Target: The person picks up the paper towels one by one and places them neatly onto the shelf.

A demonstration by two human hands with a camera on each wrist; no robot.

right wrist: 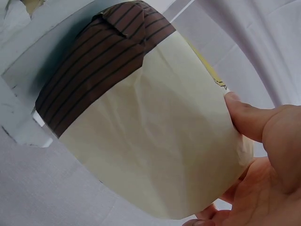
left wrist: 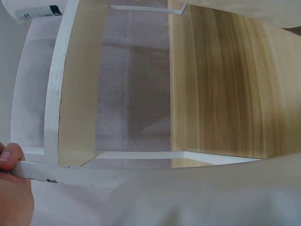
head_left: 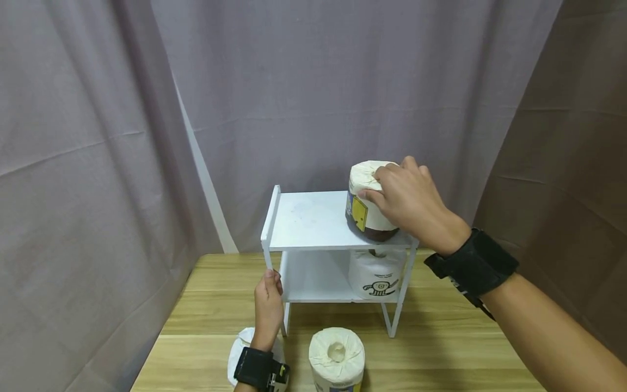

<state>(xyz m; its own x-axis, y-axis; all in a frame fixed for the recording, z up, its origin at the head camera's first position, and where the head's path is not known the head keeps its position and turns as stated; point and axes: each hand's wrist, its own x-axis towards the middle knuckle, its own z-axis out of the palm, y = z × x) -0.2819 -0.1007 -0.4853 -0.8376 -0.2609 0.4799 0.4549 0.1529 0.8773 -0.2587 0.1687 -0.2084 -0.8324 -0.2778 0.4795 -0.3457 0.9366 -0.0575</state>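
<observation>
A wrapped paper roll point(head_left: 373, 219) is sitting at the right end of the upper shelf of a white rack point(head_left: 313, 218), its brown striped band facing down and its cream paper rising above; whether the whole base is resting flat, I cannot tell. The right hand point(head_left: 412, 197) is clamping the roll near its top, the thumb pressing on the side by a yellow patch and the other fingers curling over the upper end. The left hand point(head_left: 268, 302) is gripping the rack's front left leg, just below the upper shelf — so the two hands are working well apart, each clamped on its own thing.

On the lower shelf, under the held roll, a white roll with a cartoon figure point(head_left: 376, 276) is standing at the right. In front of the rack, a cream-topped roll point(head_left: 337, 356) is standing upright on the wooden surface point(head_left: 441, 337), its hollow core showing. Another white roll point(head_left: 239, 344) is standing to its left, partly hidden behind the left forearm and its black wristband point(head_left: 254, 367). Behind everything, a grey curtain point(head_left: 318, 81) is hanging.
</observation>
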